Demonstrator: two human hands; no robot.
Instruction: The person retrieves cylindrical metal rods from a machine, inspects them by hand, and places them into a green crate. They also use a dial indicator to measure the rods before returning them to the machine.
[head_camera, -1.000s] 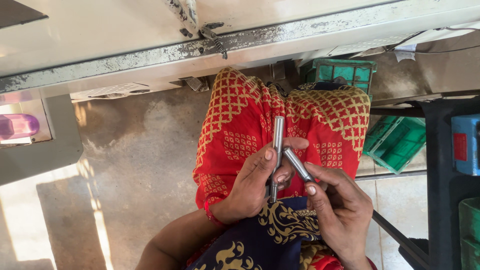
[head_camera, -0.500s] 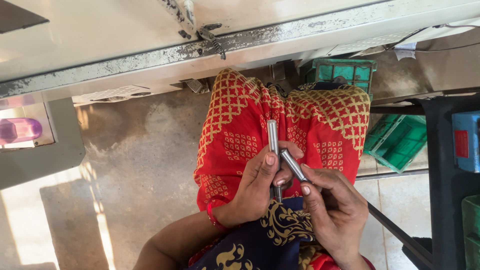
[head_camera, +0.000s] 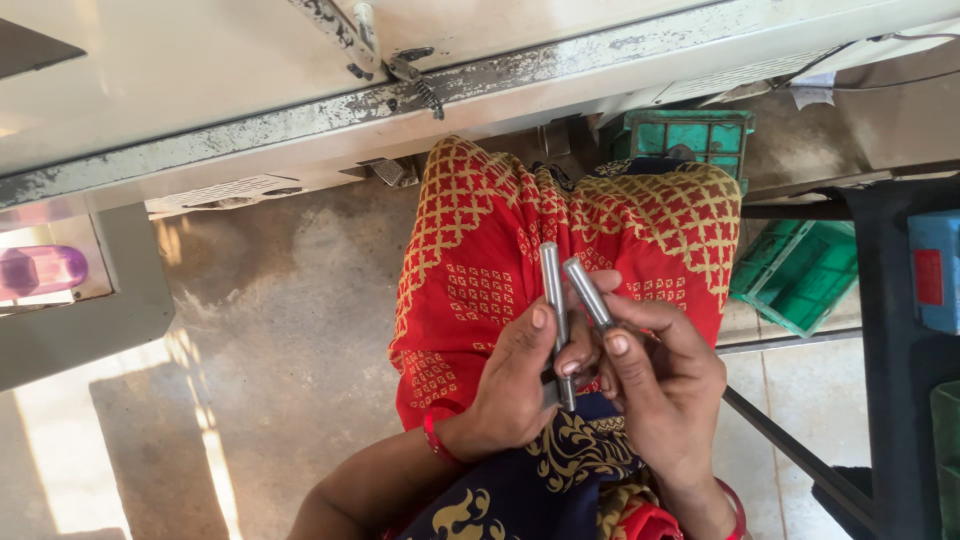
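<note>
Left hand (head_camera: 515, 385) closed around a short grey metal rod (head_camera: 553, 300), thumb pressed on its shaft, rod upright over the lap. Right hand (head_camera: 665, 385) pinches a second grey metal rod (head_camera: 588, 293), tilted left, its tip just beside the first. Both over red cloth with a gold lattice print (head_camera: 470, 270). Green plastic crates (head_camera: 795, 275) on the floor to the right

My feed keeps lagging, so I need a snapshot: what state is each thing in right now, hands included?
Left hand: shut on the long rod, thumb on it.
Right hand: shut on the short rod.
Long rod: near upright, held.
Short rod: tilted, tip close beside the long rod; contact unclear.
Green crate: on the floor, tilted.
Bench: edge worn, paint chipped.
</note>
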